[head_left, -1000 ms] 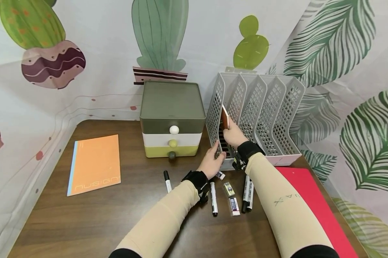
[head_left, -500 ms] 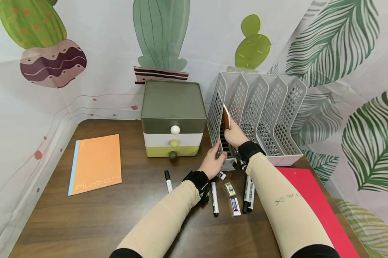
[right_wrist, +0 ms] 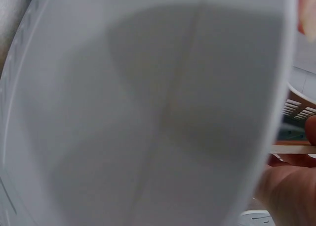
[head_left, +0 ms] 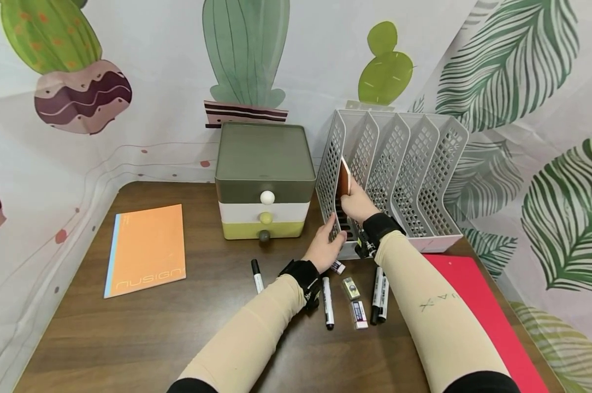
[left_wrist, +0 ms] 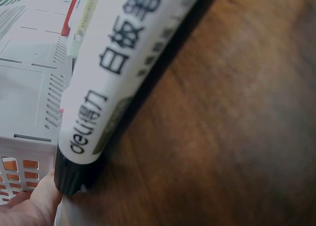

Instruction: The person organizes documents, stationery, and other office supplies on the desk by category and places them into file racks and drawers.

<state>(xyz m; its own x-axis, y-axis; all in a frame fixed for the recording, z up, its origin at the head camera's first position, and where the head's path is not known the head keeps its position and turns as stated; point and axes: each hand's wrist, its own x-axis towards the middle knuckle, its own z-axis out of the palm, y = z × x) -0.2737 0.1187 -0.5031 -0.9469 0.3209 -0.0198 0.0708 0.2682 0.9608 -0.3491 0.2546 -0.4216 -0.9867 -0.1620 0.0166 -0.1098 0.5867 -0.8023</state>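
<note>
In the head view my right hand (head_left: pixel 359 204) reaches into the leftmost slot of a grey perforated file rack (head_left: pixel 426 164). It grips a thin notebook (head_left: pixel 344 180), orange-brown with white page edges, which stands on edge in that slot. The right wrist view shows fingers and thumb above and below the notebook's edge (right_wrist: pixel 291 148); the rack's smooth wall (right_wrist: pixel 148 112) covers most of that view. My left hand (head_left: pixel 323 245) holds the rack's front left corner, fingers along the outer side and thumb at the slot's front. A whiteboard marker (left_wrist: pixel 108 77) looms large in the left wrist view.
A drawer box (head_left: pixel 265 180) in green and white stands left of the rack. Markers (head_left: pixel 327 303) and erasers (head_left: pixel 359 315) lie between my forearms. An orange notebook (head_left: pixel 146 251) lies at the left, a red folder (head_left: pixel 478 311) under my right forearm.
Both hands, the notebook and the rack hold nearly the same places throughout. The whole head view shifts very slightly after the first frame.
</note>
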